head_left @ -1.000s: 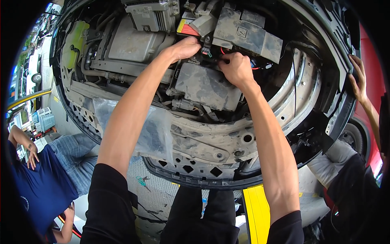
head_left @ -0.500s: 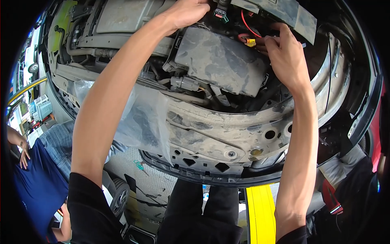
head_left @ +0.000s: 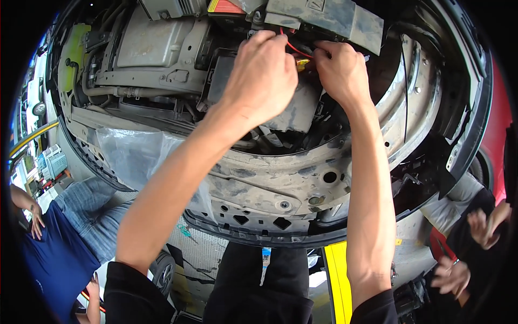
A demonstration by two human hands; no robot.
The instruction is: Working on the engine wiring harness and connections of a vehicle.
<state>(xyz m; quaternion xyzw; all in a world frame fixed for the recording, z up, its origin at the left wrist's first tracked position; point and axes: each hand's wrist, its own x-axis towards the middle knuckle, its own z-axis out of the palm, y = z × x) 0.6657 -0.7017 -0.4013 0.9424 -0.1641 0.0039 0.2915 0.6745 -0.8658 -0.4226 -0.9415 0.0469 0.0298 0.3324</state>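
Observation:
My left hand is over the dirty black box cover in the car's engine bay. Its fingers are curled together beside a thin red wire, their tips partly hidden, so I cannot make out what they hold. To its right, my right hand has its fingers bent round a small yellow connector; the connector sticks out toward my left hand. Just beyond both hands lies a long dusty grey cover.
The dusty front crossmember curves between me and the bay, with clear plastic sheeting draped at left. A person in a blue shirt is at lower left. Another person's hands show at lower right. A yellow strip runs along the floor.
My left hand has come right and nearer, over the box cover and beside the red wire. My right hand stays at the yellow connector. The view has shifted, and another person's hands now show at right.

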